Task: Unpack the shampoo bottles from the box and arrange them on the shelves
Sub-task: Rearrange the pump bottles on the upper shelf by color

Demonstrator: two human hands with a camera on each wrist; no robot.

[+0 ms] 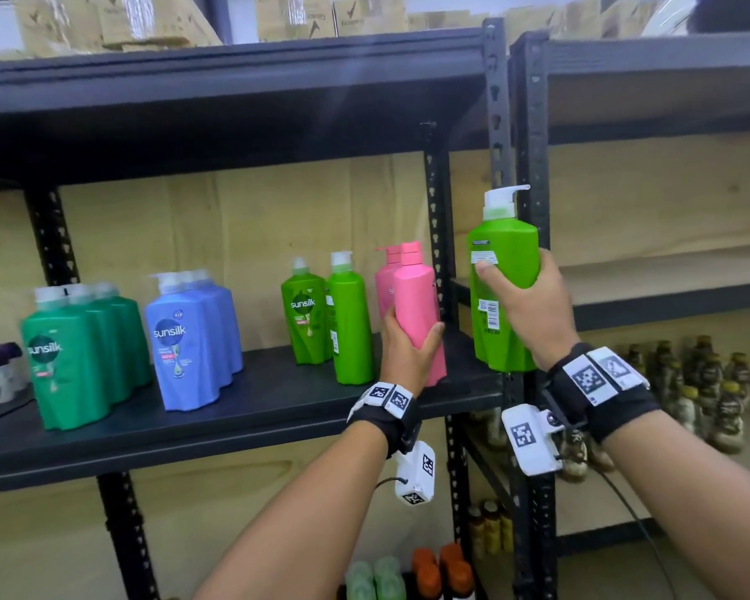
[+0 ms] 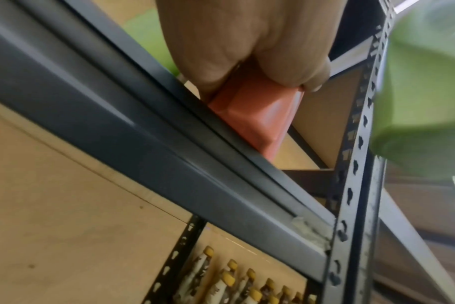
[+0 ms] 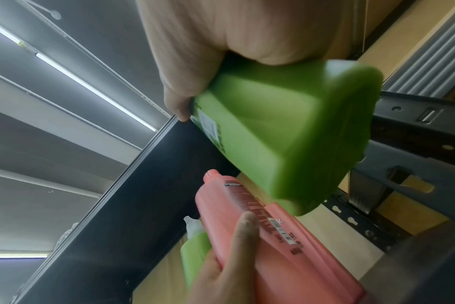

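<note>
My left hand (image 1: 408,339) grips a pink shampoo bottle (image 1: 416,305) upright at the right end of the dark shelf board (image 1: 243,404), its base by the front edge; another pink bottle (image 1: 384,279) stands behind it. In the left wrist view the pink bottle (image 2: 255,117) meets the shelf rim. My right hand (image 1: 525,296) holds a light green pump bottle (image 1: 501,270) in the air, right of the shelf post (image 1: 501,123). In the right wrist view the green bottle (image 3: 286,133) hangs above the pink bottle (image 3: 273,236).
On the same shelf stand two light green bottles (image 1: 347,322), a pack of blue bottles (image 1: 191,339) and a pack of dark green bottles (image 1: 79,352). Cardboard boxes (image 1: 148,19) sit on top. Small bottles (image 1: 689,391) fill the lower right shelf. The neighbouring rack's shelf (image 1: 667,292) is bare.
</note>
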